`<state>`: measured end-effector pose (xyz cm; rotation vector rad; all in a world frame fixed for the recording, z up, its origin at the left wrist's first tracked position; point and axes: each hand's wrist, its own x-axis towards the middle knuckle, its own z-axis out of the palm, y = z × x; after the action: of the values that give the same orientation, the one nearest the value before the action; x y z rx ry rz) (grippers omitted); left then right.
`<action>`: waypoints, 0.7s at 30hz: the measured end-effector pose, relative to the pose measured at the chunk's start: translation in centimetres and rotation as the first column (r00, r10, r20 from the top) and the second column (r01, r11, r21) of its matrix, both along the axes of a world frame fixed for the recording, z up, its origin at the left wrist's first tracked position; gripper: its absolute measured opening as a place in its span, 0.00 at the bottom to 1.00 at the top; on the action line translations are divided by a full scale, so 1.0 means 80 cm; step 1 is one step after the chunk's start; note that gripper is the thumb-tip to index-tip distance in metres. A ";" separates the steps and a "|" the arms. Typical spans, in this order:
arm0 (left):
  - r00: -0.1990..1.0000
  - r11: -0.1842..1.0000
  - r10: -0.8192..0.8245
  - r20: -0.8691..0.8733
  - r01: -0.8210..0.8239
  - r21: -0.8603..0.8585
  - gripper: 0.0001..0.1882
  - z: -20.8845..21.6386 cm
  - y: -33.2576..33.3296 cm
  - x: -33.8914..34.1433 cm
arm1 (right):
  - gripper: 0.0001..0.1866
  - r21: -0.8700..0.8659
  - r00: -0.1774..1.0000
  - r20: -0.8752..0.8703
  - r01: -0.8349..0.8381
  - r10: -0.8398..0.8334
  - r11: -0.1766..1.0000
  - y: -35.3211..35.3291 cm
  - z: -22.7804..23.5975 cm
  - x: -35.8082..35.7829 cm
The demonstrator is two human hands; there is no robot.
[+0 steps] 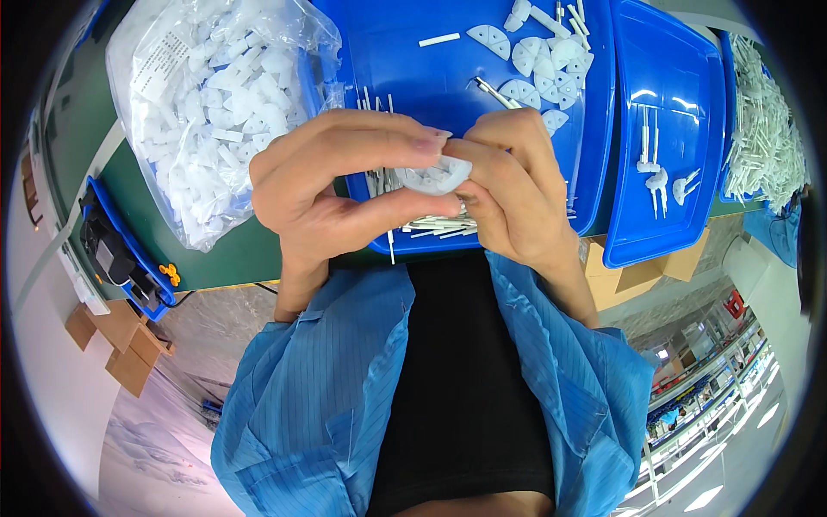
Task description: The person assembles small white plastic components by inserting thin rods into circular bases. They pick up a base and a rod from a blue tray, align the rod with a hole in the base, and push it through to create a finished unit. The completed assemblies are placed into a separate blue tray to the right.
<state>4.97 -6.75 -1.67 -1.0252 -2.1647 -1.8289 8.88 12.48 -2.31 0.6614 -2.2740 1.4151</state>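
A white, half-round plastic part [438,177] is held between my two hands above a blue tray [396,52]. My left hand [332,172] pinches it between the fingers above and the thumb below. At its right end, the bent fingers and thumb of my right hand [521,177] are closed on it, partly hiding that end. Below the hands lies a pile of thin white rods [439,227]. Farther back in the tray are several white wedge-shaped pieces with small holes [534,60] and a single loose rod [439,40].
A clear bag of white plastic pieces [228,103] lies at left on the green table [233,258]. To the right, a second blue tray [668,155] carries a few assembled parts. Many thin rods [762,129] fill a bin beyond. A black device [116,250] sits far left.
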 end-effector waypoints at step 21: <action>0.983 0.977 0.179 0.042 -0.182 0.107 0.28 -0.017 0.023 -0.004 | 0.23 -0.008 0.591 0.408 0.765 -0.696 0.644 0.090 0.075 0.041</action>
<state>4.67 -4.91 -3.04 -0.7550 -2.0709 -1.8679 12.13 19.71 3.72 -0.6444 -2.1950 1.3272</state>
